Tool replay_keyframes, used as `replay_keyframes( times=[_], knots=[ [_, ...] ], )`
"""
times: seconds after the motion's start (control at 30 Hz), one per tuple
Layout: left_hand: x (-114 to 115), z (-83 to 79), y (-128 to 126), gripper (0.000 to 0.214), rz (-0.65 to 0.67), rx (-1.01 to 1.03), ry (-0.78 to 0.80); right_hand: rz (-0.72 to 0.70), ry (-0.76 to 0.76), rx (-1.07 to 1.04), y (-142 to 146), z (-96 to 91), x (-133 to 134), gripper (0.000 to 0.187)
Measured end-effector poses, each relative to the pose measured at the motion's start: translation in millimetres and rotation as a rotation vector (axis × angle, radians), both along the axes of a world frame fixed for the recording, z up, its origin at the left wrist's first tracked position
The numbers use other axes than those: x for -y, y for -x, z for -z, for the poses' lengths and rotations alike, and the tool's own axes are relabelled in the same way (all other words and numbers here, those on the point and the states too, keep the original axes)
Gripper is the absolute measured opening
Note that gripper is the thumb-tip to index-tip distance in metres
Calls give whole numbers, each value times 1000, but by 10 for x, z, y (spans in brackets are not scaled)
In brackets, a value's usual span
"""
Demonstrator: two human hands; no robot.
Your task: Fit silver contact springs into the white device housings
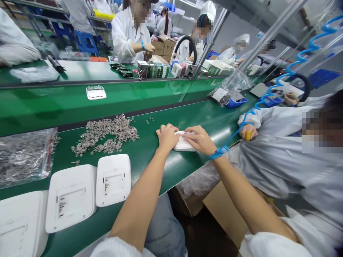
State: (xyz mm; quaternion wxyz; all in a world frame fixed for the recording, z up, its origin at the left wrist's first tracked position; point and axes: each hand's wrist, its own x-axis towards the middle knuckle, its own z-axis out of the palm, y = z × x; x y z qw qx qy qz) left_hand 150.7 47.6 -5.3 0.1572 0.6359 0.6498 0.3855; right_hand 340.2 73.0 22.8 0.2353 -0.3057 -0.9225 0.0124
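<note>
Pressing down with both hands, I am holding a small white case [183, 144] flat on the green table [160, 164], a little right of the middle. My left hand [167, 136] is curled loosely, its fingers bent over the case's left edge. My right hand [199, 140] is lying flatter, fingers close together and stretched across the top of the case. A blue wrist strap [218, 152] is wrapping my right wrist. To the left, a heap of small metal parts [105, 135] is lying well apart from my hands, and nearer to me three larger white cases [114, 179] are sitting in a row.
</note>
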Motion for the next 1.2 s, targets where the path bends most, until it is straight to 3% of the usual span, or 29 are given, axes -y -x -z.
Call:
replay_keyframes(
  times=[0.6,0.77,0.87,1.03,1.13,1.2],
  knots=[
    [66,21,-24,9,55,-195,-127,40,-82,1,66,69,17,24],
    [157,-101,-27,11,46,-287,-113,61,-102,-35,88,59,90,21],
    [483,-260,-27,11,-26,-383,-49,89,-115,-138,123,29,203,17],
    [1446,-350,91,12,-280,-469,104,73,84,-438,390,76,167,18],
    [1922,-357,241,11,-375,-517,203,38,183,-340,820,110,-82,15],
    [2112,-381,332,17,-473,-566,247,68,207,-227,1173,123,-298,15]
  ],
)
